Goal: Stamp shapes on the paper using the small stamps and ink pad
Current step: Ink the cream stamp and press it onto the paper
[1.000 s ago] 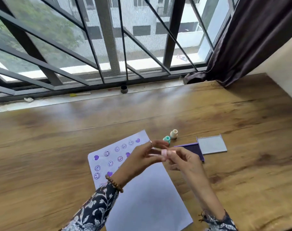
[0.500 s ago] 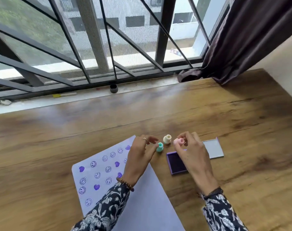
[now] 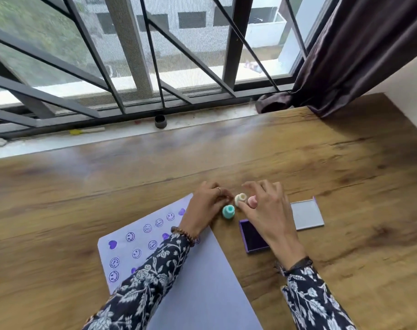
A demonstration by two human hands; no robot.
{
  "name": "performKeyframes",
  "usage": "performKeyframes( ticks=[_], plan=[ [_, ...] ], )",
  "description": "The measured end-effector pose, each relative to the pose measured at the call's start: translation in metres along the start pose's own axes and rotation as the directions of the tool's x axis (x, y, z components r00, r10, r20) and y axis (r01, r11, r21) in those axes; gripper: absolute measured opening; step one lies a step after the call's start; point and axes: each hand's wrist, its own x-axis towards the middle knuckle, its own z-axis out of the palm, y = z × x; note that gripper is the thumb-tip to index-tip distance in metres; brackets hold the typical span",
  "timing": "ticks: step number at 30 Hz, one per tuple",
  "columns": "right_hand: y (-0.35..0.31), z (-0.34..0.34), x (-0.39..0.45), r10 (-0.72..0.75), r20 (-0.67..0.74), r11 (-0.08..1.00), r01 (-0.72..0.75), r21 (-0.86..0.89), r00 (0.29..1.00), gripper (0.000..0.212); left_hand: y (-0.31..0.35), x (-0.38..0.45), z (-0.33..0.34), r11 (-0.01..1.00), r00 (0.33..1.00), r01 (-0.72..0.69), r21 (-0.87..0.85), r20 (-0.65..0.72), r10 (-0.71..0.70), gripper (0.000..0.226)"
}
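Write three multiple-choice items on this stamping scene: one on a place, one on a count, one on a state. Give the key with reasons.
1. Where does the teal stamp stand?
A. on the wooden table, beside the paper
B. on the ink pad
C. on the windowsill

2. How many small stamps show?
A. one
B. three
C. five

3. The ink pad is
A. shut
B. open, lid beside it
C. upside down

Key: A, it stands on wood off the sheet's corner; B, teal, cream stamp and pink stamp; B, its dark ink faces up.
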Motion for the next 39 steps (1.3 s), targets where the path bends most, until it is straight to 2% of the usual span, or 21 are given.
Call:
performKeyframes(
  ticks=[4, 6, 7, 8, 10, 11, 12, 14, 17, 20, 25, 28, 30, 32, 35, 37, 39],
  plan=[
    [-0.008, 0.002, 0.003, -0.059, 0.03, 0.994, 0.062, -0.093, 0.998, 0.02, 0.005, -0.001, -0.004, 0.997, 0.997, 0.055, -0.06, -0.044, -0.058, 0.013],
    [-0.011, -0.004, 0.0, -0.044, -0.056, 0.999, 0.044, 0.004, 0.997, 0.017, 0.014, -0.004, -0.011, 0.973, 0.985, 0.108, -0.202, -0.115, -0.133, 0.012],
    [-0.013, -0.011, -0.003, 0.011, -0.102, 0.989, 0.005, 0.15, 0.995, 0.014, 0.02, -0.007, -0.016, 0.945, 0.975, 0.122, -0.304, -0.142, -0.171, 0.012],
    [-0.016, -0.018, -0.007, 0.103, -0.105, 0.928, -0.057, 0.369, 0.989, 0.011, 0.027, -0.009, -0.022, 0.913, 0.968, 0.127, -0.388, -0.15, -0.199, 0.014],
    [-0.023, -0.032, -0.016, 0.271, 0.032, 0.616, -0.199, 0.762, 0.962, 0.01, 0.041, -0.018, -0.031, 0.872, 0.974, 0.115, -0.475, -0.119, -0.194, 0.021],
    [-0.027, -0.038, -0.021, 0.303, 0.125, 0.457, -0.259, 0.851, 0.945, 0.012, 0.049, -0.024, -0.033, 0.858, 0.98, 0.106, -0.503, -0.093, -0.175, 0.026],
    [-0.03, -0.042, -0.027, 0.309, 0.199, 0.339, -0.303, 0.89, 0.93, 0.014, 0.056, -0.029, -0.033, 0.842, 0.985, 0.095, -0.531, -0.074, -0.157, 0.029],
    [-0.034, -0.048, -0.037, 0.293, 0.285, 0.19, -0.348, 0.918, 0.913, 0.018, 0.07, -0.039, -0.031, 0.811, 0.989, 0.058, -0.582, -0.08, -0.127, 0.033],
    [-0.04, -0.053, -0.049, 0.26, 0.356, 0.013, -0.372, 0.928, 0.898, 0.025, 0.084, -0.049, -0.023, 0.782, 0.977, 0.009, -0.623, -0.163, -0.141, 0.03],
    [-0.041, -0.055, -0.058, 0.272, 0.412, -0.111, -0.397, 0.911, 0.87, 0.024, 0.092, -0.055, -0.018, 0.78, 0.968, -0.014, -0.625, -0.205, -0.146, 0.027],
    [-0.036, -0.057, -0.074, 0.281, 0.441, -0.2, -0.398, 0.895, 0.852, 0.023, 0.1, -0.071, -0.008, 0.728, 0.965, 0.012, -0.686, -0.182, -0.187, 0.026],
    [-0.033, -0.055, -0.086, 0.286, 0.461, -0.196, -0.419, 0.886, 0.84, 0.021, 0.103, -0.085, 0.006, 0.664, 0.951, 0.067, -0.744, -0.153, -0.268, 0.024],
    [-0.03, -0.053, -0.093, 0.293, 0.488, -0.186, -0.452, 0.872, 0.822, 0.028, 0.103, -0.095, 0.012, 0.635, 0.947, 0.079, -0.769, -0.141, -0.289, 0.025],
    [-0.03, -0.049, -0.101, 0.325, 0.524, -0.183, -0.491, 0.852, 0.788, 0.038, 0.101, -0.104, 0.014, 0.642, 0.955, 0.068, -0.763, -0.138, -0.264, 0.027],
    [-0.031, -0.041, -0.109, 0.414, 0.569, -0.185, -0.547, 0.817, 0.71, 0.04, 0.103, -0.113, 0.018, 0.668, 0.973, 0.061, -0.741, -0.106, -0.207, 0.028],
    [-0.031, -0.037, -0.113, 0.445, 0.564, -0.124, -0.576, 0.808, 0.696, 0.044, 0.102, -0.116, 0.018, 0.665, 0.975, 0.081, -0.742, -0.08, -0.209, 0.028],
    [-0.029, -0.038, -0.116, 0.43, 0.57, -0.137, -0.573, 0.808, 0.7, 0.041, 0.099, -0.119, 0.017, 0.662, 0.975, 0.112, -0.741, -0.048, -0.219, 0.027]
  ],
)
